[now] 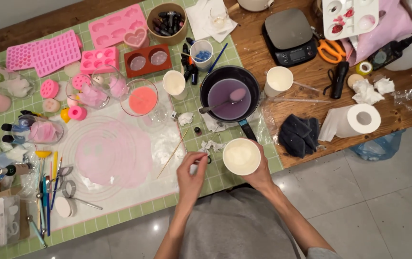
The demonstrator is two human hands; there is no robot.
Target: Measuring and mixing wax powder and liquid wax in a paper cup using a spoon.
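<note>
Below, right hand [258, 173] around smooth round paper cup [241, 156]

White paper cup [241, 156], upright, pale contents, at green mat's [225, 177] near edge.

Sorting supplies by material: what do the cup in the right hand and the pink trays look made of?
Cup: likely paper, matte off-white with a thin rolled rim. Pink trays: probably silicone, a soft, matte look with moulded cavities.

Pale grey floor tiles [369, 201], glossy, with a small bright reflection near left. Wooden table [306, 72] across the far side, left part under a green checked mat [225, 177]. Light wall strip [19, 12] far left.
</note>
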